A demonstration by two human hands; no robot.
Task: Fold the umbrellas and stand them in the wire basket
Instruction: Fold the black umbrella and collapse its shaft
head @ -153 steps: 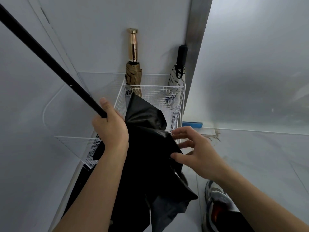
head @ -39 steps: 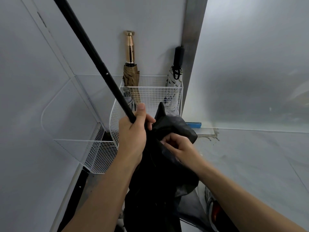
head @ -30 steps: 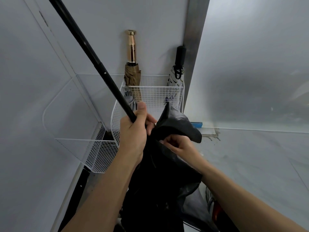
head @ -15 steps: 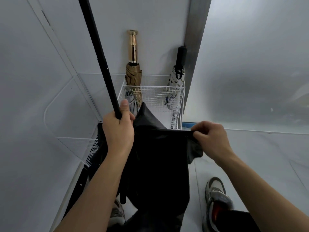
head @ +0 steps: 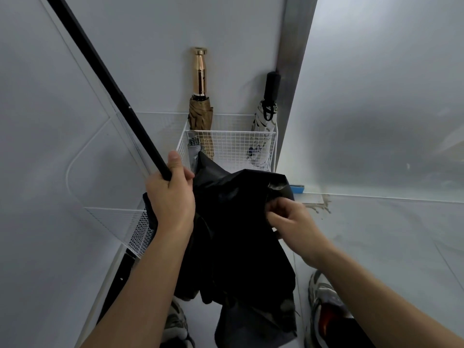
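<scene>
Below frame centre, before the wire basket [head: 231,146], the left hand [head: 170,200] grips the black umbrella [head: 226,247] by its shaft [head: 105,79], steadying it while the right hand [head: 292,222] pinches the loose canopy [head: 247,190], seemingly gathering it.

A grey brushed-metal vertical strip [head: 293,46] runs up the corner between plain white walls [head: 138,46]. Near its foot a small flat blue block [head: 297,189] lies beside a brownish stain [head: 319,207] on the pale floor [head: 376,234]. Two grey-and-white sneakers [head: 324,305] stand apart.
</scene>
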